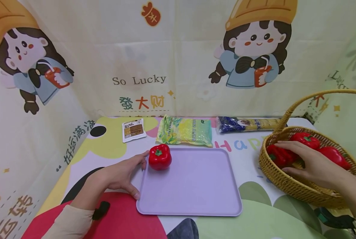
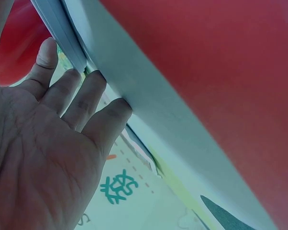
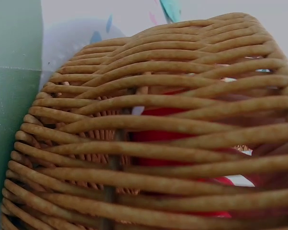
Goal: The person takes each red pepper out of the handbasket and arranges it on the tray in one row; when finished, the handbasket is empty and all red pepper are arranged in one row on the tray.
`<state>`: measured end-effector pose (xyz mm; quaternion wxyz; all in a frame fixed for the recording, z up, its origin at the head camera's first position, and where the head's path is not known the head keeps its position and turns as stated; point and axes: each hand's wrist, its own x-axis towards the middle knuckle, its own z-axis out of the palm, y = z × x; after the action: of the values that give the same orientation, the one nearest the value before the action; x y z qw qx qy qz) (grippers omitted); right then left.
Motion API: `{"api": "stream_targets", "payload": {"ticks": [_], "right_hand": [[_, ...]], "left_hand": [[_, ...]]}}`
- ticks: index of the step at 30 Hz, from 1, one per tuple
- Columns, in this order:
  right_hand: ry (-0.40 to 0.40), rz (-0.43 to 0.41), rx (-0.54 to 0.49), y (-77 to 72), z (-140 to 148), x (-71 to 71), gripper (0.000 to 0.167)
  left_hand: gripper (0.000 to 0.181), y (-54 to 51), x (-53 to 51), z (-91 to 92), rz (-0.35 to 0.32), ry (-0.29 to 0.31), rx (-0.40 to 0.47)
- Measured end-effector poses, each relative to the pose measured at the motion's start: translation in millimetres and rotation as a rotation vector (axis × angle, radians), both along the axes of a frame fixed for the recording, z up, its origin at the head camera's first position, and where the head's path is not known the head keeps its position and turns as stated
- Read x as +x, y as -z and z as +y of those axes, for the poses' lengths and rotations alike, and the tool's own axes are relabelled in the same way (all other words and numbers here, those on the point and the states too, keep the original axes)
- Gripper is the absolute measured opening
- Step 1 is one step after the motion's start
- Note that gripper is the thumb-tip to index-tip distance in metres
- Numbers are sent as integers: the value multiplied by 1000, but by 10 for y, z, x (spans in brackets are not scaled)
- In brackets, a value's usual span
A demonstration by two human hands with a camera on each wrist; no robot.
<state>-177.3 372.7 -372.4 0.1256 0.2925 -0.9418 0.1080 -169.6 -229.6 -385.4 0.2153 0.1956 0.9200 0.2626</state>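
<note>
In the head view, a red bell pepper [image 1: 160, 157] stands in the upper left corner of a lilac tray [image 1: 192, 214]. My left hand [image 1: 118, 174] touches the tray's left edge with thumb and fingers spread; the left wrist view shows that hand [image 2: 53, 134] with its fingers extended and red [image 2: 20, 43] beyond it. Inside the wicker basket [image 1: 285, 186] at right, my right hand [image 1: 318, 164] has fingers and thumb curled round a red pepper [image 1: 278, 156] at the left side. Two more red peppers [image 1: 306, 140] lie beyond. Basket weave [image 3: 149, 124] mostly hides the right hand in the right wrist view.
Behind the tray lie a small white-and-brown packet [image 1: 134, 130], a green-yellow bag [image 1: 184, 130] and a long blue-and-yellow packet [image 1: 246, 124]. The basket's tall handle [image 1: 296, 105] arches over its peppers. A printed curtain [image 1: 178, 59] hangs behind the table.
</note>
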Motion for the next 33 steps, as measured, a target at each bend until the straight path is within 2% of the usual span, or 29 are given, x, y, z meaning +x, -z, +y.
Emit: {"api": "stream_targets", "payload": {"ticks": [6, 10, 14, 21, 24, 27, 33], "right_hand": [[28, -6, 33, 7, 28, -10, 93], [7, -1, -13, 35, 36, -16, 91], [-2, 16, -16, 50, 28, -11, 88], [45, -43, 8, 23, 9, 19, 83], [39, -29, 1, 18, -13, 32, 81], [29, -6, -4, -3, -35, 45, 81], [55, -1, -26, -74, -69, 79, 79]], "left_hand": [[111, -1, -16, 12, 7, 8, 5], [130, 7, -17, 13, -1, -2, 1], [130, 9, -15, 19, -6, -7, -6], [125, -12, -9, 28, -7, -13, -17], [126, -1, -6, 15, -5, -19, -31], [138, 6, 2, -1, -5, -18, -35], [137, -8, 14, 3, -12, -18, -14]]}}
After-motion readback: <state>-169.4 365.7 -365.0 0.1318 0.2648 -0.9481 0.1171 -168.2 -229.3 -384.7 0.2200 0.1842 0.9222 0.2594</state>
